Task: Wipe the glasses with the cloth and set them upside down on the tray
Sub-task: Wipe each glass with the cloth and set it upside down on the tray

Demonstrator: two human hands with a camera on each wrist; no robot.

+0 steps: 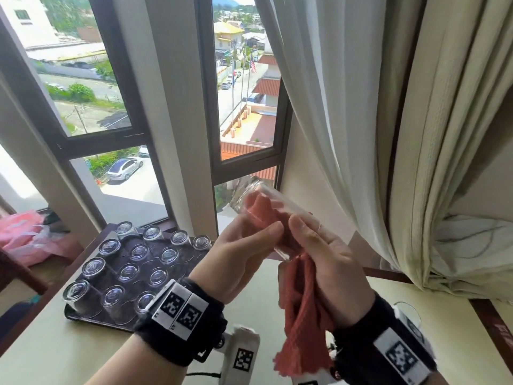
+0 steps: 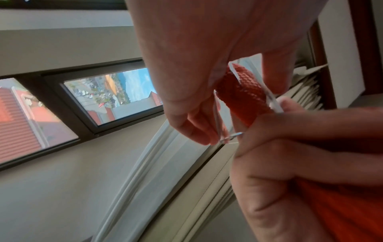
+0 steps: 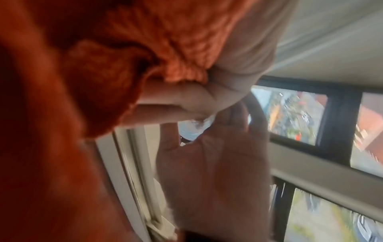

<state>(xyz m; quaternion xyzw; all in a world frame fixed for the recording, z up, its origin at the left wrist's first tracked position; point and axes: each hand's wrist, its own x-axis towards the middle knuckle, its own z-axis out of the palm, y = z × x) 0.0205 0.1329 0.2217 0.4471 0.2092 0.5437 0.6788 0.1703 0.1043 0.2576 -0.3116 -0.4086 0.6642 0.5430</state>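
Note:
A clear glass (image 1: 256, 202) is held tilted in the air, base toward the window, above the table. My left hand (image 1: 247, 245) grips its side near the mouth. Part of a red woven cloth (image 1: 302, 309) is stuffed inside the glass (image 2: 219, 124); the rest hangs below my right hand (image 1: 319, 251), which holds the cloth (image 2: 246, 96) at the glass's mouth. In the right wrist view the cloth (image 3: 62, 98) fills most of the frame, bunched in my right hand (image 3: 199, 98). A dark tray (image 1: 91, 315) at the left carries several glasses (image 1: 76, 291) upside down in rows.
The cream table (image 1: 69, 354) stretches under both hands. Pink plastic bags (image 1: 25, 237) lie at the far left. A window (image 1: 244, 107) is straight ahead and pale curtains (image 1: 416, 134) hang at the right. Another glass's rim (image 1: 408, 308) shows behind my right wrist.

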